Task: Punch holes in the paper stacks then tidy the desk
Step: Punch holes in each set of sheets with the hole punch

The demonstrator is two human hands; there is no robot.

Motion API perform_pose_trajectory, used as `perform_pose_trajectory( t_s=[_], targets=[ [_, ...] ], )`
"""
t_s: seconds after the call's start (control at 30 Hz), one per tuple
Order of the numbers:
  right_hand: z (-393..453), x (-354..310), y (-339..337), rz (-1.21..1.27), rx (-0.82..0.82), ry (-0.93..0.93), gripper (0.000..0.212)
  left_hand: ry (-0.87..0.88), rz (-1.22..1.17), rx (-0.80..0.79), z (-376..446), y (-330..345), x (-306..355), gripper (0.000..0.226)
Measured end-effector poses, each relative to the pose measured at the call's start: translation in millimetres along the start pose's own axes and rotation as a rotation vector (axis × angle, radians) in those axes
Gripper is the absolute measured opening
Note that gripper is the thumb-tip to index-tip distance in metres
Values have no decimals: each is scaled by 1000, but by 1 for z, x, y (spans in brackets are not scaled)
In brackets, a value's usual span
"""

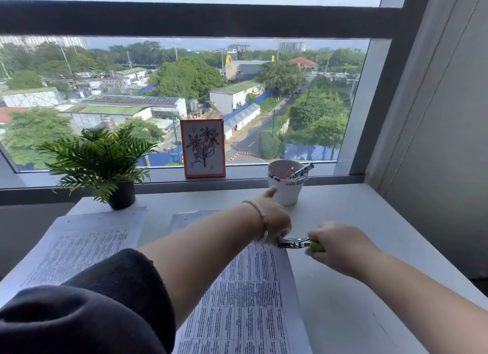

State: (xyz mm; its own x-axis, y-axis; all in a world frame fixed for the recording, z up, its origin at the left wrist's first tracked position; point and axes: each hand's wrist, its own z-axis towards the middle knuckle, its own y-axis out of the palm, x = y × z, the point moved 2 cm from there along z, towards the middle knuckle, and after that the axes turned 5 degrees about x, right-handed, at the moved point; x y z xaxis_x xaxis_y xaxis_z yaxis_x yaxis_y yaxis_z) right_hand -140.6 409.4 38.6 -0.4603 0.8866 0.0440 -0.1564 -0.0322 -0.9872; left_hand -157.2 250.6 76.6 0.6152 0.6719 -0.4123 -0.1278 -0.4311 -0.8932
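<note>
Two stacks of printed paper lie on the white desk (pixel 356 248): a left stack (pixel 79 248) and a right stack (pixel 250 301). My right hand (pixel 340 245) grips the green handles of a metal hole punch (pixel 295 242), whose jaws sit at the right stack's far right corner. My left hand (pixel 272 213) reaches across and rests on that stack's far edge next to the punch, thumb pointing up; its fingers are hidden behind the hand.
A white cup (pixel 286 187) holding pens stands just beyond my left hand. A potted fern (pixel 103 163) sits at the back left. An orange-framed flower drawing (pixel 203 147) leans on the window sill. A grey wall panel (pixel 435 142) borders the desk on the right.
</note>
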Motion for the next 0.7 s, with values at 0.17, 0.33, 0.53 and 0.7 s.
perform_pose_trajectory(
  t_s=[0.17, 0.33, 0.53, 0.7],
  targets=[
    [0, -11, -4, -95, -10, -25, 25, -26, -2, -88, 2, -5, -1, 12],
    [-4, -23, -9, -79, -167, 23, 35, -49, -5, -55, 0, -11, -10, 12],
    [-18, -18, -4, 169, -384, 96, 43, -136, -218, -88, -5, -12, -30, 20],
    [-20, -21, -4, 212, -409, 60, 31, -114, -173, -122, -10, -14, -27, 24]
  ],
)
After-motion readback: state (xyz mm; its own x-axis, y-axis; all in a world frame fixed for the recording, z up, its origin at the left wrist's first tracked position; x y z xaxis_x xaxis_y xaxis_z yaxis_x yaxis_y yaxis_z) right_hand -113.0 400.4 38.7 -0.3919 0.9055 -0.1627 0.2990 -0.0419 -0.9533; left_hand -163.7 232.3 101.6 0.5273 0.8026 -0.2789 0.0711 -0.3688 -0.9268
